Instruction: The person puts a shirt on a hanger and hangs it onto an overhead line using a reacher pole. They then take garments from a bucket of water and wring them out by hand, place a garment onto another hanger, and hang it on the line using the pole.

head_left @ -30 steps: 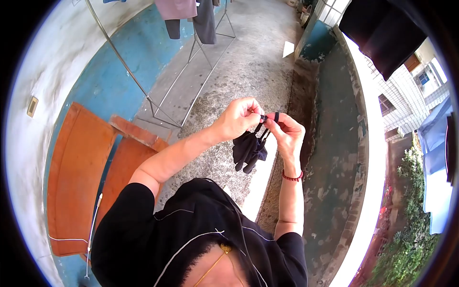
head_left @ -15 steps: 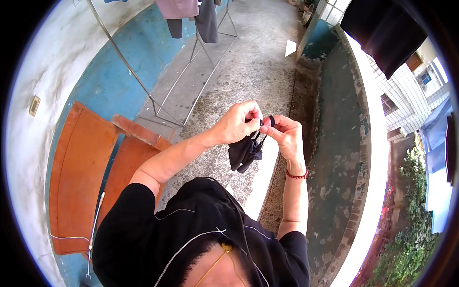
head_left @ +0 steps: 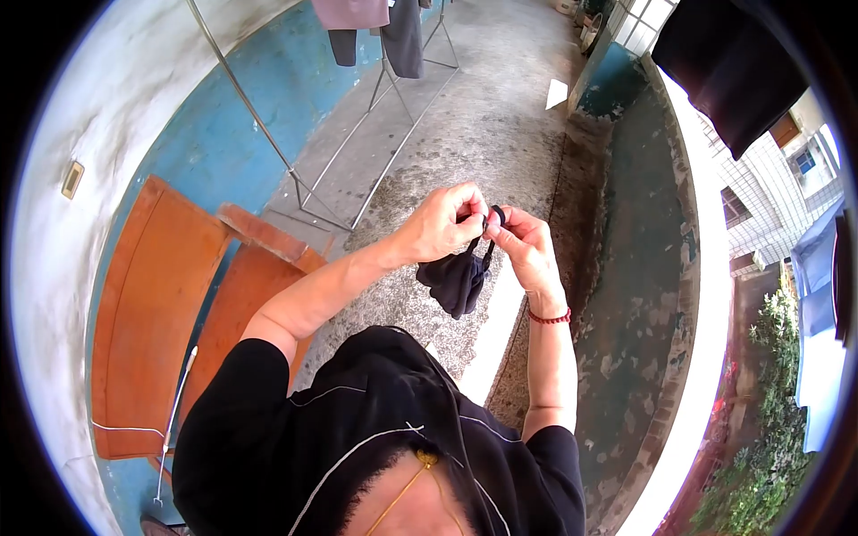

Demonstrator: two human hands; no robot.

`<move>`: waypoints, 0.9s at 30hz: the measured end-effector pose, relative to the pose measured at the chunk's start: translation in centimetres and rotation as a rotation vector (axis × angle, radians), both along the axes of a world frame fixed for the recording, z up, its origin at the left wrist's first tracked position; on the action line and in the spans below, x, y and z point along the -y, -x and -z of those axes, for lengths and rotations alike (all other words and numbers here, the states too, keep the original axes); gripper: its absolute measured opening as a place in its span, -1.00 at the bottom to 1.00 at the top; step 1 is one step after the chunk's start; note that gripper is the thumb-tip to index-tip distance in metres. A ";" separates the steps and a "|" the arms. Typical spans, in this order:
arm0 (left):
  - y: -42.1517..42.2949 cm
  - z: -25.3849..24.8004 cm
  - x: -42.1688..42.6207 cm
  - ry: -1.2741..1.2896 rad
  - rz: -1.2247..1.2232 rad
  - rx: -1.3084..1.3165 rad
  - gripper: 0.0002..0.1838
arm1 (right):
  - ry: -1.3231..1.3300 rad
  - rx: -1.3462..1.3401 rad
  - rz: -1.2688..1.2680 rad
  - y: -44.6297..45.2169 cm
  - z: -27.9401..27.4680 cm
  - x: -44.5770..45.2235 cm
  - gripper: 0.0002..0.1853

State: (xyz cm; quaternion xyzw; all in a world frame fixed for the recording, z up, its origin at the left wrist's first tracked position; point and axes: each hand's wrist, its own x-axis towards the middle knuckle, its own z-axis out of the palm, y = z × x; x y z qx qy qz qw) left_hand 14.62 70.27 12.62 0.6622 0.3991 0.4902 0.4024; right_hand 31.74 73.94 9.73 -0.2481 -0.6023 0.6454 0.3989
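A small, bunched black cloth item with straps [head_left: 454, 284] hangs below my two hands; its exact kind I cannot make out. My left hand [head_left: 445, 221] is closed, thumb and fingers pinching a strap at the top. Right beside it, my right hand [head_left: 525, 247] pinches the same dark strap, part of which loops up above the fingertips. The fingertips of both hands nearly meet. A red bead bracelet [head_left: 550, 317] circles my right wrist.
On the left lean orange-brown wooden panels [head_left: 147, 330] with a thin white pole [head_left: 180, 402] in front. A metal drying rack [head_left: 308, 201] holding clothes [head_left: 407, 40] stands ahead. A low, peeling wall [head_left: 639, 295] runs along the right, and black cloth [head_left: 728, 71] hangs above it.
The view has shifted slightly. The black cloth has swung a little to the left and hangs more spread, while both hands keep their pinch on the strap.
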 end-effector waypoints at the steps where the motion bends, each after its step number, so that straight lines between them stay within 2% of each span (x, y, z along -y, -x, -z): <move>1: 0.2 -0.2 0.1 0.007 -0.011 -0.012 -0.94 | 0.001 0.001 -0.007 0.2 0.0 0.0 -0.88; 4: 0.9 -0.4 0.3 0.091 -0.023 -0.033 -0.89 | -0.019 0.072 0.006 0.9 0.0 0.2 -0.84; 8: 1.6 0.7 0.0 0.040 -0.080 -0.059 -0.93 | -0.001 0.092 0.062 1.5 -0.2 0.4 -0.82; 10: 1.9 0.3 0.3 0.030 -0.006 -0.031 -0.81 | -0.038 0.029 0.105 1.9 -0.8 0.5 -0.83; 11: 2.2 0.7 0.0 -0.024 0.032 -0.108 -0.76 | -0.074 0.041 0.099 1.9 -0.8 0.5 -0.84; 14: 2.5 0.5 -0.1 -0.022 0.056 -0.129 -0.75 | -0.113 0.083 0.111 2.2 -1.3 0.6 -0.84; 16: 2.4 -0.2 0.3 0.003 0.057 -0.070 -0.76 | -0.137 0.096 0.103 2.4 -1.4 0.5 -0.83; 18: 2.4 -1.4 0.7 0.240 0.112 0.090 -0.79 | -0.153 0.031 0.120 2.8 -1.9 0.7 -0.80; 27: 2.7 -1.9 -0.3 0.317 0.254 0.333 -0.85 | -0.209 0.039 0.177 2.9 -3.5 1.3 -0.74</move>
